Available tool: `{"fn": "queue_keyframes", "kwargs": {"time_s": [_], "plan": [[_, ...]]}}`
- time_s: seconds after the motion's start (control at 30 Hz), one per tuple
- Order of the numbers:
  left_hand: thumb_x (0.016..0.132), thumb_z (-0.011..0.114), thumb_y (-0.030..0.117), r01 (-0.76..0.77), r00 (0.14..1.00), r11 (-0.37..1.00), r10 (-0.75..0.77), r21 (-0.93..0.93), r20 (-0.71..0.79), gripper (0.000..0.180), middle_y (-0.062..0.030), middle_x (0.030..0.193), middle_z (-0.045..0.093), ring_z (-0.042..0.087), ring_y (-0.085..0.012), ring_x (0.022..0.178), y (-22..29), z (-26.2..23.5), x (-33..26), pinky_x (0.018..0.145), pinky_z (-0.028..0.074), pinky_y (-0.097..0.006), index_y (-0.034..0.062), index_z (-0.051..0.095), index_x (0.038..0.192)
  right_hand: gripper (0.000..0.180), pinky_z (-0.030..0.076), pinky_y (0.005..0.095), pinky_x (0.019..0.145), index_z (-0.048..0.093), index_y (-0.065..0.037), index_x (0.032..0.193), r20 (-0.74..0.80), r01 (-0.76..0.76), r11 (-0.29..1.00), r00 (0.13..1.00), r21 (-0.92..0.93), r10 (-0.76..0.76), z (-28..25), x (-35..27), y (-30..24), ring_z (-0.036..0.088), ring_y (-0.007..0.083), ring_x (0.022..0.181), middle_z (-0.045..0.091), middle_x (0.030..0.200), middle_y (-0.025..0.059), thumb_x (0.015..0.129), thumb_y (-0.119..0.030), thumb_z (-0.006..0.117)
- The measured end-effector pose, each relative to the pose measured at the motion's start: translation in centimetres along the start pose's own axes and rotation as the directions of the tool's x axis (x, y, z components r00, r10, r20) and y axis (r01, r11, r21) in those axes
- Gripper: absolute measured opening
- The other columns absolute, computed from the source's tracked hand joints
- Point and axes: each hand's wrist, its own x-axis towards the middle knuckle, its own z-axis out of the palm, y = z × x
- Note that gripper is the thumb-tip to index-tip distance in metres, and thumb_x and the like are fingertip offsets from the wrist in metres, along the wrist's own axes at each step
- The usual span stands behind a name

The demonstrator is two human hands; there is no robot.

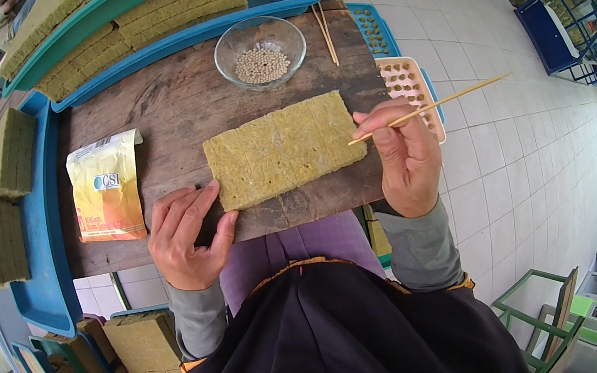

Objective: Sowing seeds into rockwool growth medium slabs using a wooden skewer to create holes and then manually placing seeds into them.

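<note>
A flat yellow-green rockwool slab [281, 150], scored into blocks with small holes in its top, lies on the dark wooden table [166, 90] in front of me. My left hand [187, 231] rests at the slab's left end, fingers and thumb apart against its edge and near corner. Between thumb and fingers of my right hand [406, 150] is a thin wooden skewer [448, 98]. Its lower tip is at the slab's right edge; the other end points out to the right. Beyond the slab stands a clear glass bowl [261, 52] with pale round seeds [261, 65].
A yellow and orange packet [107, 187] lies left of the slab. More skewers [326, 34] lie beside the bowl. Blue trays [52, 257] with rockwool slabs [184, 5] line the far and left sides. At right, a pale tray [407, 83] holds small dark plugs. A green metal frame [542, 320] stands lower right.
</note>
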Motion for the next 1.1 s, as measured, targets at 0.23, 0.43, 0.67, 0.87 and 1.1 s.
{"fn": "queue_keyframes", "kwargs": {"time_s": [0.23, 0.43, 0.67, 0.87, 1.1], "plan": [[0.062, 0.083, 0.013, -0.006, 1.000, 1.000, 0.006, 0.006, -0.003, 0.042, -0.0100, 0.087, 0.070, 0.064, -0.0277, 0.088, 0.05, 0.06, 0.00, 0.078, 0.052, -0.036, 0.0051, 0.074, 0.102, 0.005, 0.050, 0.0311, 0.065, 0.065, -0.003, 0.093, 0.079, -0.036, 0.999, 0.996, -0.013, 0.037, -0.21, -0.47, 0.07, 0.062, 0.0223, 0.077, 0.060, 0.086, 0.0097, 0.092, -0.005, 0.061], [0.062, 0.083, 0.012, -0.001, 1.000, 1.000, 0.001, 0.010, 0.006, 0.041, -0.0103, 0.087, 0.070, 0.063, -0.0280, 0.089, 0.08, -0.01, 0.07, 0.079, 0.052, -0.036, 0.0048, 0.074, 0.102, 0.004, 0.050, 0.0318, 0.065, 0.066, -0.004, 0.091, 0.129, 0.072, 0.992, 0.990, -0.107, -0.058, -0.24, -0.14, 0.11, 0.060, 0.0251, 0.081, 0.064, 0.085, 0.0093, 0.088, -0.004, 0.064], [0.063, 0.083, 0.012, 0.008, 1.000, 1.000, -0.008, 0.013, 0.009, 0.041, -0.0103, 0.088, 0.070, 0.063, -0.0282, 0.089, 0.05, -0.03, -0.06, 0.080, 0.052, -0.036, 0.0047, 0.074, 0.102, 0.004, 0.049, 0.0315, 0.064, 0.066, -0.004, 0.090, 0.141, 0.026, 0.989, 0.990, -0.145, -0.005, -0.09, 0.02, -0.42, 0.059, 0.0256, 0.081, 0.066, 0.085, 0.0079, 0.087, -0.003, 0.065], [0.063, 0.083, 0.012, 0.001, 1.000, 1.000, -0.001, 0.011, 0.008, 0.041, -0.0101, 0.089, 0.071, 0.063, -0.0282, 0.089, 0.09, -0.04, 0.05, 0.080, 0.052, -0.037, 0.0046, 0.074, 0.102, 0.002, 0.049, 0.0305, 0.064, 0.064, -0.003, 0.090, 0.026, -0.064, 0.998, 0.998, -0.010, 0.065, -0.08, -0.43, 0.15, 0.061, 0.0243, 0.079, 0.062, 0.086, 0.0101, 0.089, -0.003, 0.063], [0.063, 0.083, 0.011, -0.002, 1.000, 1.000, 0.002, 0.017, 0.014, 0.041, -0.0101, 0.088, 0.071, 0.063, -0.0281, 0.090, 0.10, -0.05, 0.03, 0.080, 0.052, -0.037, 0.0038, 0.073, 0.102, 0.004, 0.048, 0.0295, 0.064, 0.065, -0.003, 0.094, -0.066, -0.050, 0.991, 0.997, -0.120, 0.042, 0.09, -0.38, 0.31, 0.061, 0.0228, 0.076, 0.062, 0.086, 0.0096, 0.091, -0.003, 0.062]]}}
